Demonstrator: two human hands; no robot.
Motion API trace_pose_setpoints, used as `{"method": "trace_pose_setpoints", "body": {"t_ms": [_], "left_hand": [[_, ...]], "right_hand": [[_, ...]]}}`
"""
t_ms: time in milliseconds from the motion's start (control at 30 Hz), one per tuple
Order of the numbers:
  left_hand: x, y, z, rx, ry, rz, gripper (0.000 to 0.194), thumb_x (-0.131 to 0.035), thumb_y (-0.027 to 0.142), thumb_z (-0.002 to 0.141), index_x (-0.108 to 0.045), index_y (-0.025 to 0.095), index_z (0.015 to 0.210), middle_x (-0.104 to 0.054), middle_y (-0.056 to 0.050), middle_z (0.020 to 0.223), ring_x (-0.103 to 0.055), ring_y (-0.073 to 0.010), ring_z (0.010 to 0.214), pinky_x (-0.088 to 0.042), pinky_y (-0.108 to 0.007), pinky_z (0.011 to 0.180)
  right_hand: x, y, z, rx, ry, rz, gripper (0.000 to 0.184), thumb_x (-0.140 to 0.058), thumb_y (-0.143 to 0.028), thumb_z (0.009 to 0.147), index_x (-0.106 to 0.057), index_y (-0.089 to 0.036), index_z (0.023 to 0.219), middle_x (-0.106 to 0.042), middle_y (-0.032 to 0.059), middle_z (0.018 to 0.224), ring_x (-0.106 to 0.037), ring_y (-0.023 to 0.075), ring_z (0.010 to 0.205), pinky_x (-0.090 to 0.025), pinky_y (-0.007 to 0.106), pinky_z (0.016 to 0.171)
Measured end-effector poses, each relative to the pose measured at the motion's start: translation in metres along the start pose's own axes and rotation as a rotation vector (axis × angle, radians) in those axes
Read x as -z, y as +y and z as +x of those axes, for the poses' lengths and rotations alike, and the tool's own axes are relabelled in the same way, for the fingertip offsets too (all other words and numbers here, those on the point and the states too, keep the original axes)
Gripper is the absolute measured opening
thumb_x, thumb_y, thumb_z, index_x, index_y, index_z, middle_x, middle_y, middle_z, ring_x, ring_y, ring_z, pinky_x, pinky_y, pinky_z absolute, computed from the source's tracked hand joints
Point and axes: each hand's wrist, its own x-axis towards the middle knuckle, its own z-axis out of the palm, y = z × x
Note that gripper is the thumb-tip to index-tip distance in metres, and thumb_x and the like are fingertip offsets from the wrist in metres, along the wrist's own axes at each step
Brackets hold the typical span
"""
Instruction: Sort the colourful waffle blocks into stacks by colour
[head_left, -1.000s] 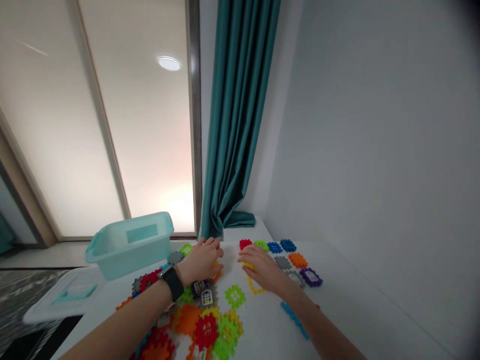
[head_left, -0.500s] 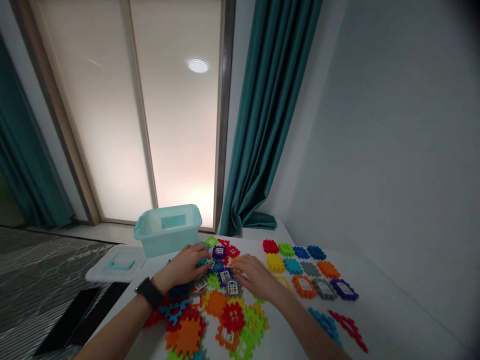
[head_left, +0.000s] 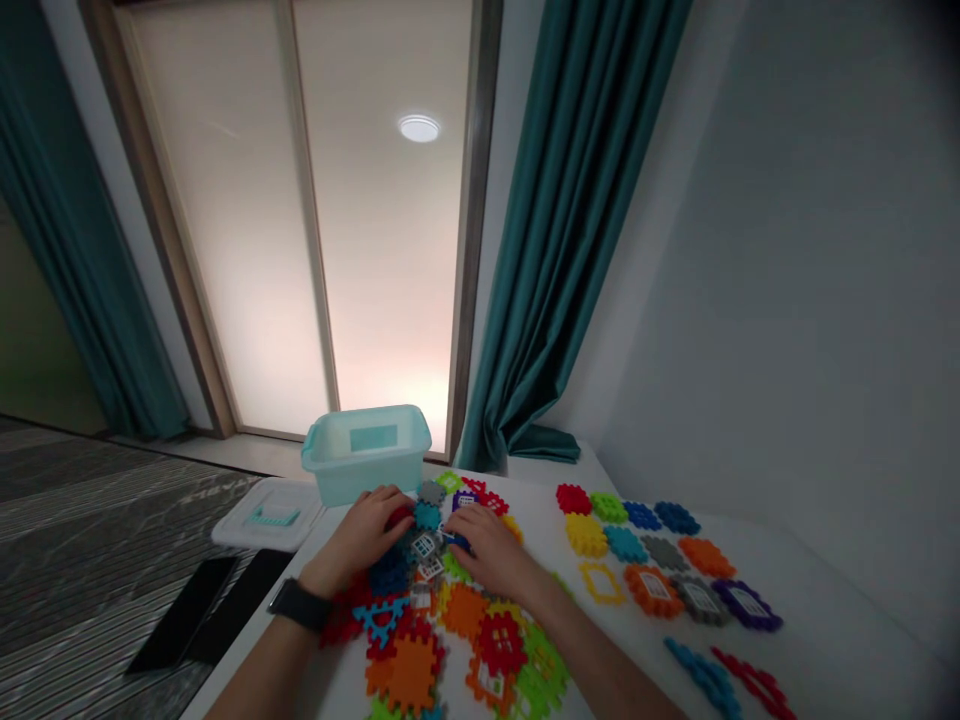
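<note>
**Both Hands on Tile Pile**

A teal curtain (head_left: 97, 250) hangs at far left. A lid (head_left: 270, 517) lies beside an aqua bin (head_left: 366, 470) on the white table (head_left: 630, 650). The left hand (head_left: 364, 533), with a black watch (head_left: 300, 605), rests spread-fingered on a pile of plastic tiles (head_left: 409, 675). The right hand (head_left: 487, 550) has its fingers on a blue tile (head_left: 457, 541); whether either hand grips cannot be told. Sorted tiles (head_left: 637, 550) lie in rows at right.

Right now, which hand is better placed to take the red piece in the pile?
Left, probably: the left hand touches the red piece; the right hand is farther away, at a dark blue piece.

Two hands (head_left: 364, 535) (head_left: 487, 552), one plastic bin (head_left: 366, 472)
</note>
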Motion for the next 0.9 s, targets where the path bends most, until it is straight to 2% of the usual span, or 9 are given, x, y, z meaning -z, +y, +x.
{"method": "trace_pose_setpoints", "body": {"t_ms": [133, 267, 433, 600, 900], "left_hand": [[0.001, -0.013, -0.009, 0.022, 0.012, -0.043, 0.021, -0.05, 0.03, 0.098, -0.068, 0.023, 0.108, -0.068, -0.007, 0.109, -0.063, -0.025, 0.105, -0.047, -0.034, 0.09], [-0.001, -0.019, -0.014, 0.049, -0.018, -0.027, 0.022, -0.052, 0.029, 0.097, -0.069, 0.021, 0.109, -0.068, -0.009, 0.11, -0.062, -0.0256, 0.106, -0.047, -0.034, 0.09], [-0.003, -0.019, -0.015, 0.042, -0.039, -0.028, 0.02, -0.054, 0.03, 0.096, -0.069, 0.021, 0.104, -0.068, -0.008, 0.109, -0.061, -0.0256, 0.105, -0.046, -0.034, 0.091], [-0.004, -0.02, -0.015, 0.03, -0.057, -0.03, 0.014, -0.063, 0.028, 0.09, -0.069, 0.022, 0.102, -0.069, -0.006, 0.109, -0.06, -0.0255, 0.107, -0.045, -0.033, 0.093], [-0.012, -0.017, -0.011, 0.147, -0.031, 0.013, 0.011, -0.065, 0.029, 0.089, -0.068, 0.02, 0.095, -0.069, -0.009, 0.108, -0.06, -0.0298, 0.107, -0.042, -0.037, 0.089]], "right_hand": [[-0.009, -0.003, 0.022, 0.005, -0.01, -0.017, 0.021, -0.06, -0.025, 0.094, -0.065, -0.024, 0.115, -0.066, 0.0082, 0.12, -0.057, 0.0267, 0.117, -0.042, 0.041, 0.104], [-0.019, 0.0, 0.035, -0.01, -0.022, -0.031, 0.025, -0.062, -0.029, 0.093, -0.065, -0.022, 0.117, -0.066, 0.0103, 0.119, -0.058, 0.0291, 0.117, -0.044, 0.043, 0.102], [-0.023, 0.003, 0.03, -0.01, -0.035, -0.037, 0.025, -0.063, -0.026, 0.092, -0.065, -0.022, 0.116, -0.067, 0.0101, 0.118, -0.057, 0.029, 0.116, -0.043, 0.043, 0.102], [-0.02, 0.003, 0.019, -0.013, -0.047, -0.036, 0.021, -0.062, -0.023, 0.092, -0.066, -0.021, 0.112, -0.067, 0.0088, 0.115, -0.058, 0.0285, 0.113, -0.043, 0.043, 0.102], [-0.018, -0.001, 0.023, -0.036, -0.051, -0.02, 0.019, -0.064, -0.024, 0.091, -0.066, -0.021, 0.11, -0.066, 0.0098, 0.119, -0.057, 0.0289, 0.116, -0.043, 0.043, 0.102]]}}
